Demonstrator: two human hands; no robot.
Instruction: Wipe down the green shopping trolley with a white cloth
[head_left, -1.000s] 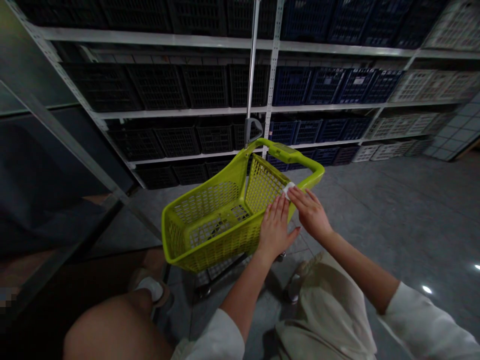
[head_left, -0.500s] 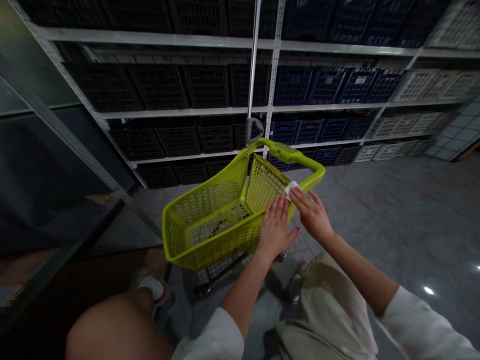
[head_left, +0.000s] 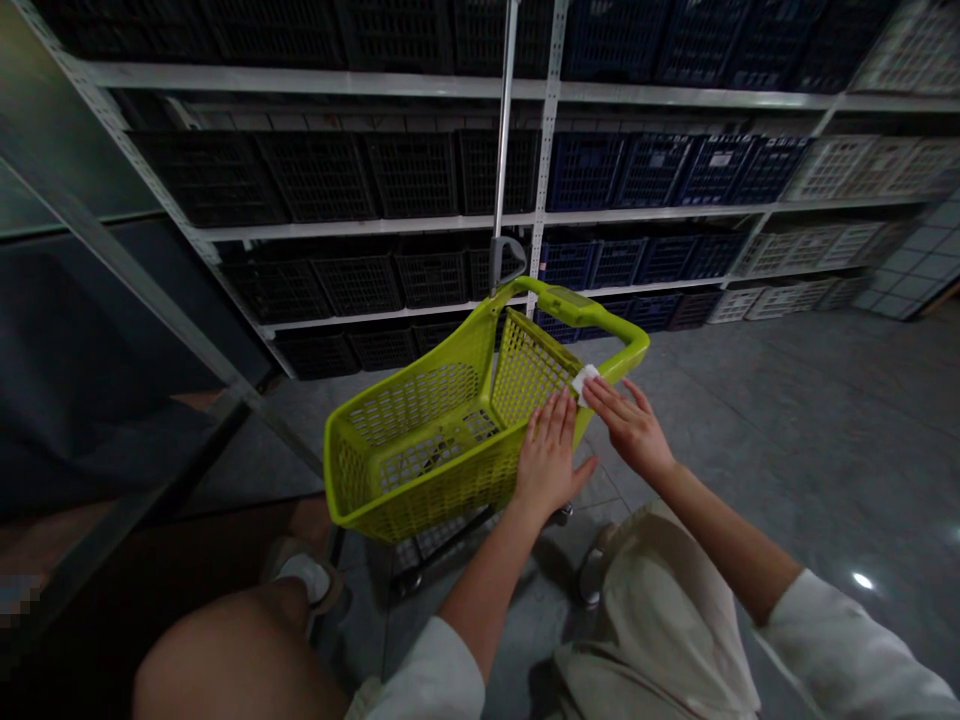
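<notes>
Wipe (head_left: 584,384) seemed soft, best pinned flat; I had the right hand (head_left: 631,430) holding it, cart's (head_left: 420,482) three o'clock, left hand (head_left: 549,460) lying open.

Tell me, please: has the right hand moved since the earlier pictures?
Yes, slightly: the right hand has shifted to the right and a little lower in the picture, judged against the cart handle.

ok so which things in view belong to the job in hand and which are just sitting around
In hand:
- white cloth or tissue, at the right hand's fingertips
- yellow-green cart, with the left hand on its near side

Just around:
- black crates
- blue crates
- white crates
- white shelving
</notes>
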